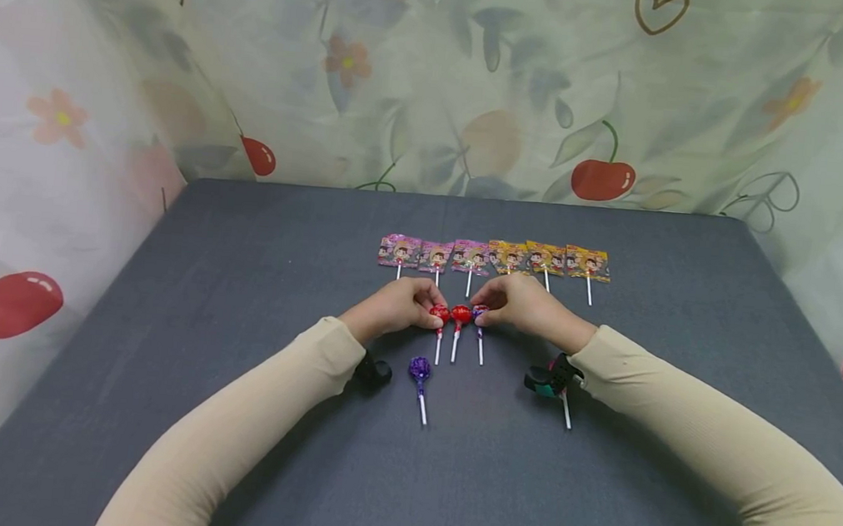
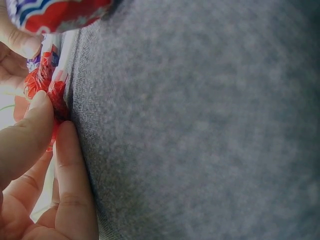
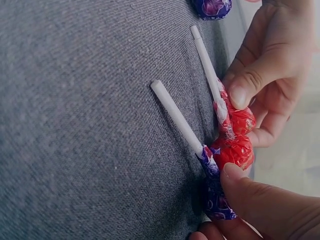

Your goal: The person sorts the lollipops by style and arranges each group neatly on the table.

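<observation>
Three ball lollipops stand side by side mid-table, sticks toward the person. My left hand (image 1: 404, 305) pinches the left red lollipop (image 1: 440, 313) by its wrapped head, between thumb and fingers. A second red lollipop (image 1: 459, 316) lies between the two hands, its head against its neighbours in the right wrist view. On the right, my right hand (image 1: 526, 307) pinches a purple lollipop (image 3: 212, 187) by its head, thumb on the near side. Both thumbs show in the right wrist view, close over the grey cloth.
Nearer the person lies another purple lollipop (image 1: 420, 369). A lollipop stick (image 1: 566, 411) pokes out beneath the right wrist camera (image 1: 553, 378), its head mostly hidden. Behind the hands runs a row of flat-packet lollipops, pink (image 1: 399, 250) at left, yellow (image 1: 588, 262) at right.
</observation>
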Tool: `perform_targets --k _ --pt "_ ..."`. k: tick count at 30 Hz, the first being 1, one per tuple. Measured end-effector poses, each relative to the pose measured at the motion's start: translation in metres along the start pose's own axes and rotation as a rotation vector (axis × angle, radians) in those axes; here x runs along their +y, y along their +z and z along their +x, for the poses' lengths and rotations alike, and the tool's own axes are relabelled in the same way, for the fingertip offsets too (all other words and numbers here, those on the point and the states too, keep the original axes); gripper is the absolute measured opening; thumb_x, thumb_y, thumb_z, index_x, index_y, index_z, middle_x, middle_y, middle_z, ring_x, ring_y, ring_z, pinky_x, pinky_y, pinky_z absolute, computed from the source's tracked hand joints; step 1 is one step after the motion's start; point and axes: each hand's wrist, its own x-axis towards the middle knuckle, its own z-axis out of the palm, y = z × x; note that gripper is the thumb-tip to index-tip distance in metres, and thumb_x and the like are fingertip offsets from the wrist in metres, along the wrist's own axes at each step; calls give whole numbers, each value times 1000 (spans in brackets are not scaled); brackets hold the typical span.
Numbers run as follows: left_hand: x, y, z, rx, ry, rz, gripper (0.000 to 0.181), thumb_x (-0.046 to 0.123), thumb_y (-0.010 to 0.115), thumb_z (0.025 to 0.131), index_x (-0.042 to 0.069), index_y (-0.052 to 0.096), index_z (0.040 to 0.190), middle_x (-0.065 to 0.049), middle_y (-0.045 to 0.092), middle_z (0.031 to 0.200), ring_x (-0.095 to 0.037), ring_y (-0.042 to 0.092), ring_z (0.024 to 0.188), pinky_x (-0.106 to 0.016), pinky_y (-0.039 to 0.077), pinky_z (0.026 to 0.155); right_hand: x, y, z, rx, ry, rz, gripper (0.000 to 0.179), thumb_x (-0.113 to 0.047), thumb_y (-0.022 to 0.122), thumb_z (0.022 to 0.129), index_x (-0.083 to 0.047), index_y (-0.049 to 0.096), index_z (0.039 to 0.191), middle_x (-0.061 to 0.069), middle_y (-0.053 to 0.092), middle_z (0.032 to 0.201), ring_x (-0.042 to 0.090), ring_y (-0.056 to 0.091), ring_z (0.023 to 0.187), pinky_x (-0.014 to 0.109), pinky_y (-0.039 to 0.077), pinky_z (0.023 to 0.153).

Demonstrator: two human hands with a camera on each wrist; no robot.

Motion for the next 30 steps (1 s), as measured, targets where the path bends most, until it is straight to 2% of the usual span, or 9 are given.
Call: perform_targets --k 11,18,30 --pt "1 -1 0 -6 -30 6 18 11 74 85 9 66 101 -3 58 88 -14 51 79 -25 41 68 0 1 2 -16 35 -12 31 -15 76 84 -5 70 113 11 71 110 24 66 103 41 50 90" --pt "0 -1 0 -8 -25 4 18 11 74 85 8 65 100 -3 58 88 -14 51 78 -25 41 68 1 1 2 -29 45 -8 34 -16 77 84 -5 69 115 12 70 113 24 65 105 41 49 91" --pt "0 -1 1 -17 -45 -3 18 11 73 86 9 65 102 -4 58 90 -14 51 78 -25 41 68 -1 1 1 -33 66 32 39 -16 77 83 -5 67 118 12 68 118 26 64 110 41 49 94"
